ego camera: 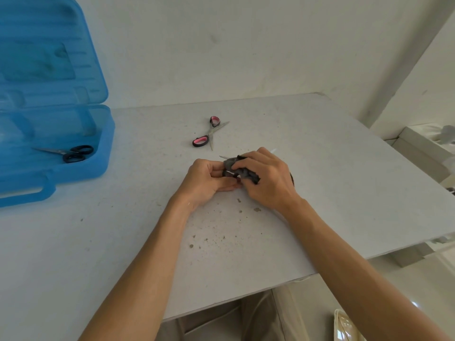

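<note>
Scissors in plain sight: two; one pink-handled pair (210,134), one black-handled pair (64,152); blue plastic case (103,134): one; table (332,180): one; dark grey cloth (246,173): one; metal-tipped tool (223,157) inside it: one, kind unclear; hands: two, left hand (205,179), right hand (267,179).

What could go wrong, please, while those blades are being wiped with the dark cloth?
The right hand grips the dark cloth round the held scissors, whose bare tip pokes out; a slip could cut the fingers. The left hand grips by the handle, where closing blades might pinch. The pink-handled scissors lie open nearby, a hazard when reaching.
</note>
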`<state>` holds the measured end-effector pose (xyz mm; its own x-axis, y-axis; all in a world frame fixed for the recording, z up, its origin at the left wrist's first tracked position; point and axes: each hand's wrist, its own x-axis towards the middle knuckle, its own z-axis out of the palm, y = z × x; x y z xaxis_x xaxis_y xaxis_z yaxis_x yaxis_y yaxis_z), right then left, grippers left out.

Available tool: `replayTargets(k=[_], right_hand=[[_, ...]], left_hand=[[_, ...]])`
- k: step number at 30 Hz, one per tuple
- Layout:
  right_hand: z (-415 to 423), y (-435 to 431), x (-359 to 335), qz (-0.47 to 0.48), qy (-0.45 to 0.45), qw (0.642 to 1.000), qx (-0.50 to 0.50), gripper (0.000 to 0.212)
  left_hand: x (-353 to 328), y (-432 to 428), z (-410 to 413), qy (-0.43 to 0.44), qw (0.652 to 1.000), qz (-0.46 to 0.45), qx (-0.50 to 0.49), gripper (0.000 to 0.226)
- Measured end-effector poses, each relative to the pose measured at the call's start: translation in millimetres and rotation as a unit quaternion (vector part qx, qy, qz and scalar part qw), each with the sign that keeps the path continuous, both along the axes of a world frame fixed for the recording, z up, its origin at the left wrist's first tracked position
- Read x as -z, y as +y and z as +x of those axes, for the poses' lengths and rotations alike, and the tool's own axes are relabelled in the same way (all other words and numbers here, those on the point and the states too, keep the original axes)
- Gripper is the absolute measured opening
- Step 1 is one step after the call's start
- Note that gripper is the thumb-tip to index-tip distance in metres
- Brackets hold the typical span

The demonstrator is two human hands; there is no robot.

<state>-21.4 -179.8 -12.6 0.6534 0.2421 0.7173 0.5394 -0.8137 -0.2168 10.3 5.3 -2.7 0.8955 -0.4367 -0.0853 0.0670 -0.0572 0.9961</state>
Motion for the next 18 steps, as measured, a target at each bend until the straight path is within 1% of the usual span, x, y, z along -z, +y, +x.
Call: replayTargets(k=[2, 3, 5, 7, 9, 10, 13, 17, 18], right_hand=[[-5, 7, 1, -0.031, -0.004, 0.998, -0.050, 0.017], [-6, 7, 0, -0.039, -0.003, 0.998, -0.053, 0.017], [-4, -1, -1, -0.033, 0.004, 0.999, -0.007, 0.018], [-1, -13, -1, -0.014, 0.011, 0.997, 0.074, 0.018], [-1, -23, -1, 0.018, 0.034, 0.988, 0.147, 0.019], [-2, -26, -1, 0.029, 0.045, 0.985, 0.162, 0.020], [-3, -25, 1, 0.030, 0.058, 0.988, 0.142, 0.022], [-1, -21, 3, 0.067, 0.065, 0.988, 0.119, 0.023], [-3, -18, 1, 0.076, 0.070, 0.990, 0.096, 0.025]], left_hand=[[0, 1, 0, -0.031, 0.999, 0.027, -0.005, 0.030], [0, 2, 0, -0.034, 0.999, 0.031, -0.005, 0.030], [-1, 2, -1, -0.004, 1.000, 0.011, -0.002, 0.033], [-2, 0, -1, 0.031, 0.999, -0.011, -0.009, 0.036], [-5, -1, -2, 0.053, 0.998, -0.018, -0.016, 0.033], [-5, -2, -1, 0.060, 0.998, -0.017, -0.019, 0.030], [-8, -3, 0, 0.089, 0.995, -0.018, -0.026, 0.021], [-11, -3, 2, 0.122, 0.992, -0.035, -0.027, 0.022], [-11, -3, 2, 0.127, 0.991, -0.038, -0.028, 0.021]])
